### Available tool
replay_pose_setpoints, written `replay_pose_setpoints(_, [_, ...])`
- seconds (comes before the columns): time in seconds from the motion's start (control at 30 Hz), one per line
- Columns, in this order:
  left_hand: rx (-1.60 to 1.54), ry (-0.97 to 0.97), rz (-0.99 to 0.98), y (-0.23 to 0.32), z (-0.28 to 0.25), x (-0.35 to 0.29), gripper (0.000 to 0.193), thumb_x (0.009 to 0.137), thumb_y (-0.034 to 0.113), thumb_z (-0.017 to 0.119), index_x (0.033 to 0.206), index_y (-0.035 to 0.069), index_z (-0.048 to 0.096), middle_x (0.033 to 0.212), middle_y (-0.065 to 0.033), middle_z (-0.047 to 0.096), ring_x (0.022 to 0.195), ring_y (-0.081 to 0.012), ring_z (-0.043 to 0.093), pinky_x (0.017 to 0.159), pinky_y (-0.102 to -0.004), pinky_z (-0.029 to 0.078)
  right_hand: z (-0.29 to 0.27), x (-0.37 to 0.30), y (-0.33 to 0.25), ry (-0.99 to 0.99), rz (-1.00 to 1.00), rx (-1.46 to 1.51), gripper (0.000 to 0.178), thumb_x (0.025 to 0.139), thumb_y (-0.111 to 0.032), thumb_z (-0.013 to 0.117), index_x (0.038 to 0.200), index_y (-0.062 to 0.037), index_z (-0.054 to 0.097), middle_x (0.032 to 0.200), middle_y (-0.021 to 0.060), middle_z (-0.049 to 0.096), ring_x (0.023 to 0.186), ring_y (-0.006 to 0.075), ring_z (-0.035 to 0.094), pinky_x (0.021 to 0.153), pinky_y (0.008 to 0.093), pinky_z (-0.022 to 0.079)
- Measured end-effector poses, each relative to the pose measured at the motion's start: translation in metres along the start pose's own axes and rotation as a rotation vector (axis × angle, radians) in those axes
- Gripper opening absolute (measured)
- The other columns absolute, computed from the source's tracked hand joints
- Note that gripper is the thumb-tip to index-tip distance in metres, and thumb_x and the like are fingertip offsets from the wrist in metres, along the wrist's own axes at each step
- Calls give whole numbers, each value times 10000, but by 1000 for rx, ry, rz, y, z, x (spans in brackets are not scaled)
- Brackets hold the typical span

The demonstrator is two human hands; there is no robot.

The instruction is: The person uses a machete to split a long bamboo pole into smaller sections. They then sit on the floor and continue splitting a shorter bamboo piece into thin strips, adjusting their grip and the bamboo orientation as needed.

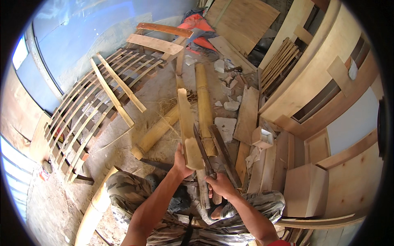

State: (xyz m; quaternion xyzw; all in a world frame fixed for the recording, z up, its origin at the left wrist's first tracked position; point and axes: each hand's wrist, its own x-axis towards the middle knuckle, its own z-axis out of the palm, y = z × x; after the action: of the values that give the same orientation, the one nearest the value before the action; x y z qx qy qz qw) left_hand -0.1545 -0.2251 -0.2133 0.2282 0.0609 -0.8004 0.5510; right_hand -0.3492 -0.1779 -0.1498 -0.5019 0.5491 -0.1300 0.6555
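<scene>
A split length of bamboo (188, 127) stands tilted up in front of me, its pale inner side showing. My left hand (180, 165) is closed around its lower left edge. My right hand (221, 185) grips the handle of a long, dark-bladed machete (201, 147). Its blade runs up and to the left, close along the right side of the bamboo; whether it touches is hard to tell. A narrow strip of wood or bamboo (203, 189) stands just below, between my knees.
Whole bamboo poles (204, 98) lie on the dirt floor ahead, and another bamboo pole (96, 205) is by my left knee. A slatted bamboo rack (96, 96) fills the left. Wooden panels (324, 82) and boards (247, 110) line the right, near broken rubble (232, 105).
</scene>
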Motion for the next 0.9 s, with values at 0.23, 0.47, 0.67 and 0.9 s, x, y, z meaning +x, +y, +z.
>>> replay_pose_setpoints(0.23, [137, -129, 128, -9, -19, 14, 637, 1051, 594, 170, 1296, 143, 547, 1169, -75, 630, 1080, -274, 604, 935, -465, 494, -1, -7, -10, 34, -2, 253, 283, 985, -284, 636, 971, -19, 536, 659, 40, 549, 453, 167, 555, 431, 308, 468])
replay_pose_setpoints(0.47, [49, -32, 33, -9, -25, 16, 778, 1000, 697, 163, 1398, 128, 513, 1325, -112, 594, 1205, -316, 570, 1076, -501, 413, 19, -11, -5, 455, -548, -34, 273, 1002, -233, 577, 934, 29, 536, 590, 60, 586, 481, 165, 632, 452, 333, 489])
replay_pose_setpoints(0.67, [72, -41, 59, -16, -25, 15, 824, 962, 755, 229, 1427, 133, 503, 1378, -112, 575, 1261, -318, 546, 1096, -509, 394, 12, 2, 15, 74, -59, -25, 335, 1000, -309, 573, 906, 13, 569, 580, 67, 576, 460, 182, 624, 458, 359, 495])
replay_pose_setpoints(0.9, [45, -49, 4, 5, 19, 1, 757, 990, 712, 246, 1403, 138, 517, 1363, -93, 581, 1258, -298, 544, 1087, -473, 405, 15, -20, -19, 202, -124, -41, 360, 1008, -369, 566, 981, -10, 564, 596, 62, 552, 410, 189, 548, 436, 347, 480])
